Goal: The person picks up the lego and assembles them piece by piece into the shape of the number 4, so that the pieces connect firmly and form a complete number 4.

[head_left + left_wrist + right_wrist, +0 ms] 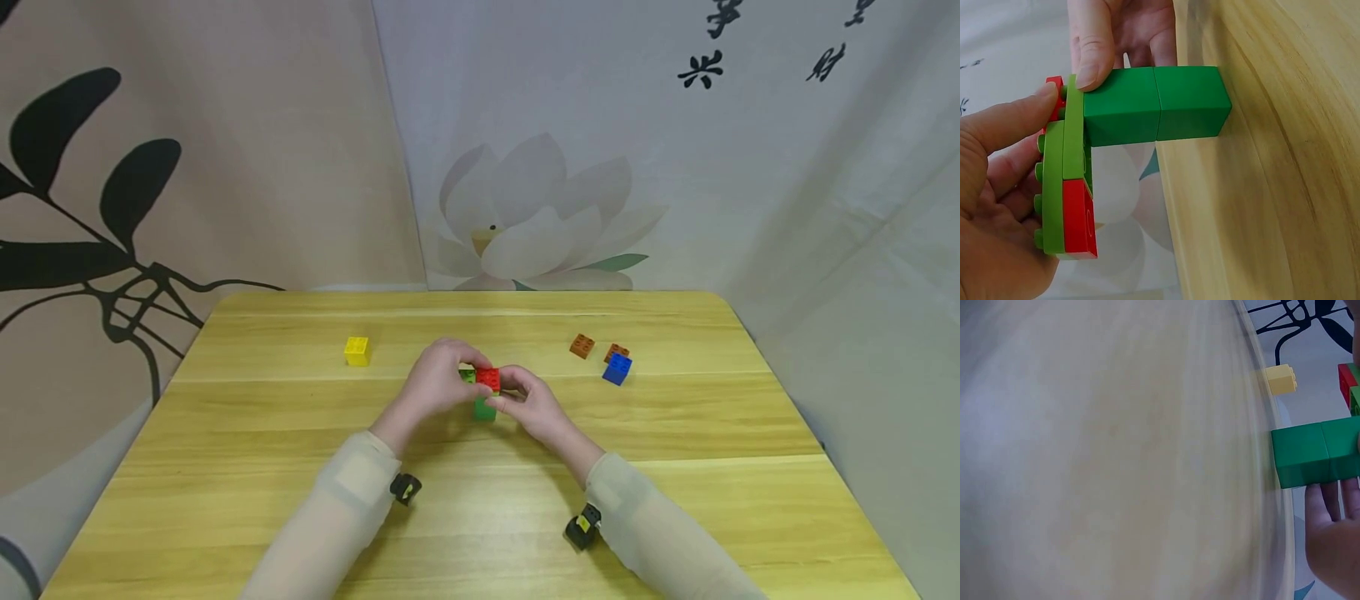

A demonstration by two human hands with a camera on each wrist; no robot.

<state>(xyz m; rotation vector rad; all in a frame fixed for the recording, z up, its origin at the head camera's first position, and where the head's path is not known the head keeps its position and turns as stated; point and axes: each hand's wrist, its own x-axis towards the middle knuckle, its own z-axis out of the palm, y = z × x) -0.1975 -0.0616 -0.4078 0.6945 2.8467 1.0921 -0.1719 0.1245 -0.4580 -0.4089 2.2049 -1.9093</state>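
A brick model stands between both hands at the table's middle. Two dark green bricks (1157, 105) form its column, with light green bricks (1054, 187) across the top. One red brick (487, 379) sits uppermost; another red brick (1079, 219) hangs beneath the far end of the light green ones. My left hand (435, 379) pinches the upper red brick between thumb and fingers. From the other side, my right hand (534, 406) grips the model near the top of the column, its thumb on the dark green. Whether the column touches the table, I cannot tell.
On the wooden table (480, 517), a yellow brick (357, 351) sits at the back left. At the back right lie an orange-brown brick (582, 346) and, close together, another orange-brown brick (617, 352) and a blue brick (617, 369). Printed curtain (300, 150) hangs behind.
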